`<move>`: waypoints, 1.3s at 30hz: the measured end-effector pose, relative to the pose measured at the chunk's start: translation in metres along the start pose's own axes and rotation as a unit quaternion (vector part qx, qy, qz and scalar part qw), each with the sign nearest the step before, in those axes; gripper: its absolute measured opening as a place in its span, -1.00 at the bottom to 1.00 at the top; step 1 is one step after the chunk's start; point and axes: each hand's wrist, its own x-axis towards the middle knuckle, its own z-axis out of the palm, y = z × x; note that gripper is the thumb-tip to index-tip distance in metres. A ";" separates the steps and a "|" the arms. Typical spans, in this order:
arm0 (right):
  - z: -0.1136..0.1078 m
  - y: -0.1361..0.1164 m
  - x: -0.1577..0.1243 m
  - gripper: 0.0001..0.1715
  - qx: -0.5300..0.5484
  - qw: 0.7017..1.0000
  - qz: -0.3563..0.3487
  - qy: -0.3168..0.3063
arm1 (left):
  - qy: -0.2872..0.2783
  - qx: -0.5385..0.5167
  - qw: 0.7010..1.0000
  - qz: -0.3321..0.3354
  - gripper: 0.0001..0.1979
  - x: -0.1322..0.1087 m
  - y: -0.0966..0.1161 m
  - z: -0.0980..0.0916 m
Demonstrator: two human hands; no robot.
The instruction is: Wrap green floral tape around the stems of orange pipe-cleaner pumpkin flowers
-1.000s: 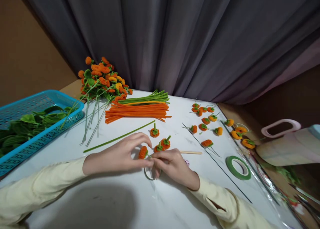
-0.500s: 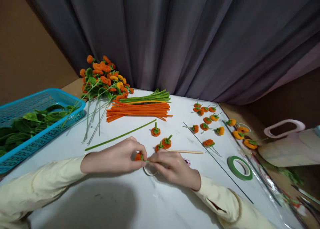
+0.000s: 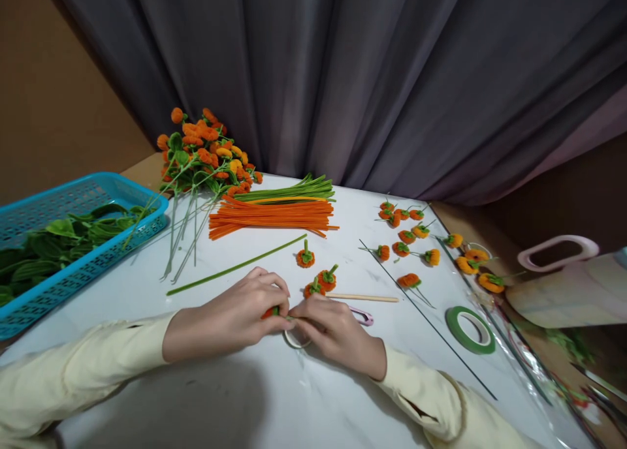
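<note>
My left hand (image 3: 245,309) is closed around an orange chenille flower (image 3: 270,312), most of it hidden by the fingers. Its fingertips meet those of my right hand (image 3: 337,331), which pinches floral tape at the flower's green base. Below the right fingers shows the pale ring of a tape roll (image 3: 296,339), partly covered by the hand. Just beyond the right hand lie orange flowers (image 3: 327,278) with green stems, a thin wooden stick (image 3: 365,298) and a pink-handled tool (image 3: 362,316). A single green chenille stem (image 3: 235,266) lies beyond my left hand.
A blue basket (image 3: 164,207) of green leaves stands at left. Behind are a bunch of finished flowers (image 3: 200,142) and orange chenille stems (image 3: 274,215). To the right lie several flower heads (image 3: 404,247), a black wire (image 3: 441,331), green tape (image 3: 458,331) and a pitcher (image 3: 553,292).
My left hand has turned over the flower, covering more of it. The tape roll under my right hand has tilted and shifted slightly. The pink-handled tool shows more.
</note>
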 end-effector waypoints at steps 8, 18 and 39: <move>-0.003 0.001 0.002 -0.74 0.015 0.994 -0.109 0.020 | -0.123 -0.197 0.969 -0.080 -0.81 0.010 -0.012 -0.007; 0.000 -0.003 0.001 -0.77 -0.022 0.998 -0.055 0.024 | 0.043 0.089 0.993 0.070 -0.94 -0.003 0.005 0.002; -0.001 0.001 0.002 -0.74 -0.005 0.998 -0.052 -0.022 | 0.014 0.079 0.996 0.043 -0.86 -0.004 0.012 0.003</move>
